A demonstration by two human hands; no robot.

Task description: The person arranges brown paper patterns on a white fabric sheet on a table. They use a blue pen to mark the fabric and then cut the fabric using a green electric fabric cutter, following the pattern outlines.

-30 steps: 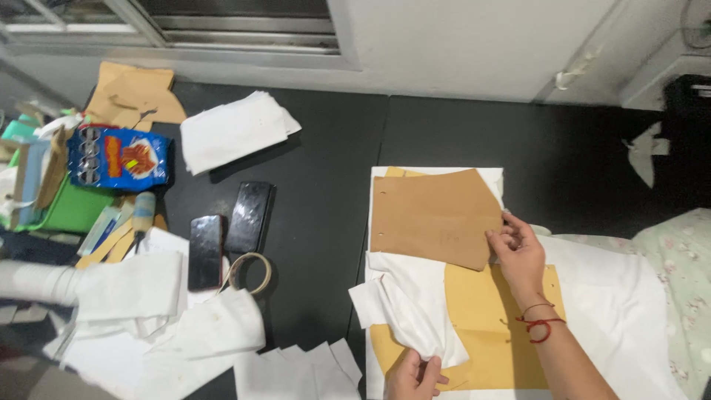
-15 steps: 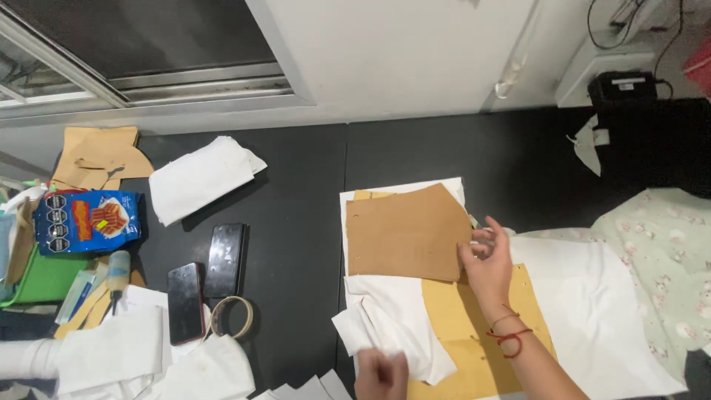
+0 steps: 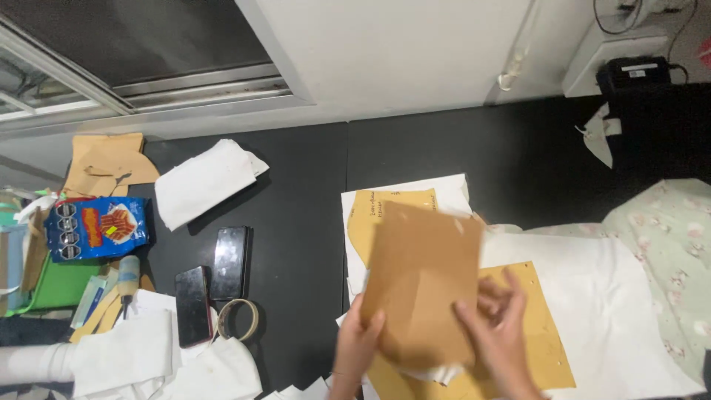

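One brown paper pattern piece, motion-blurred, lies over white fabric, gripped at its lower edge by left hand and right hand, fingers spread. Left of it: two phones, one tape roll. Wrists are cut off.

Small sewing or garment-cutting workshop, likely home-based. Black tabletop is strewn with brown paper pattern pieces, cut white fabric and floral cloth. A tape roll and two phones are seen alongside.
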